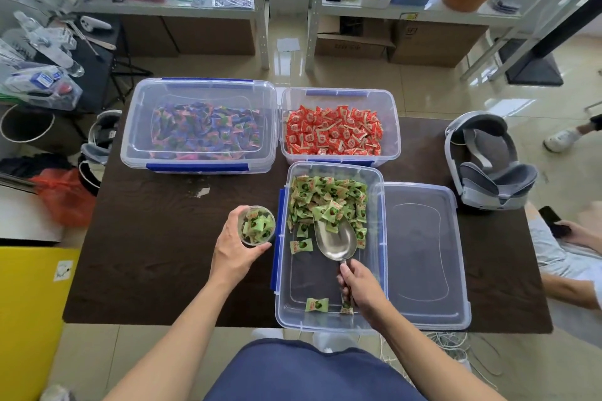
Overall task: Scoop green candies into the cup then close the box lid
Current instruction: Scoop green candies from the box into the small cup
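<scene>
Head view: left hand [235, 254] grips the cup [257, 225]; right hand [357, 286] holds the scoop [335, 242] among candies [325, 202] in the box [329, 319].

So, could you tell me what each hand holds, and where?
Left hand: clear cup, by its side; right hand: metal scoop, by its handle.

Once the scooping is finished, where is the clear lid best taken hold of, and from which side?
Take the lid by its right long rim, coming from the right. It lies flat on the table with its left edge close against the green-candy box, so that raised rim seems the freest.
</scene>
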Tool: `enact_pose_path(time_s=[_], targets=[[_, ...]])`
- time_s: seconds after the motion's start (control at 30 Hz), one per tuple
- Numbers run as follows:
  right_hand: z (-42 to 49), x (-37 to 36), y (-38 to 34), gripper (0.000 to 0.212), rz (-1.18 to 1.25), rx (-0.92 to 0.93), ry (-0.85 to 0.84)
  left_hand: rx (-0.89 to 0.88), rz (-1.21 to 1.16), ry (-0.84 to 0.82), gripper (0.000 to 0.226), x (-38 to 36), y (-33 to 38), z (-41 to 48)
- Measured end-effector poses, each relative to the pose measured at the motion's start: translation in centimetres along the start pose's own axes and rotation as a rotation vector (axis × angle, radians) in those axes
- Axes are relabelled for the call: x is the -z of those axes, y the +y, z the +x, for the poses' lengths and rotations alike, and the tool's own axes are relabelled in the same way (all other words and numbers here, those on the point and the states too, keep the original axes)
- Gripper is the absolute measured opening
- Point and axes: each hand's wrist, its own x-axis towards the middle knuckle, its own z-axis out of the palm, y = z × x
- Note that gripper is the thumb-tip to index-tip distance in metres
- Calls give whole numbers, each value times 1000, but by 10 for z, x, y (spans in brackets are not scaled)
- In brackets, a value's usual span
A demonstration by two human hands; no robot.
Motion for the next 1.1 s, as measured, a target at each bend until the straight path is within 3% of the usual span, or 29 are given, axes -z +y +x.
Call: enact_pose_path(time_s=[0.33,0.57,0.87,1.1], targets=[[-55,20,-53,21,-204,212,-130,-47,44,8,91,-3,7,4],[-65,6,-100,23,-691,297,-167,-158,136,9,94,-4,12,2],[-88,-19,-160,33,-1113,397,30,-176,111,42,89,-5,10,-7],[-110,-44,-192,23,-1361,541,151,-163,92,74,94,-9,7,-11]])
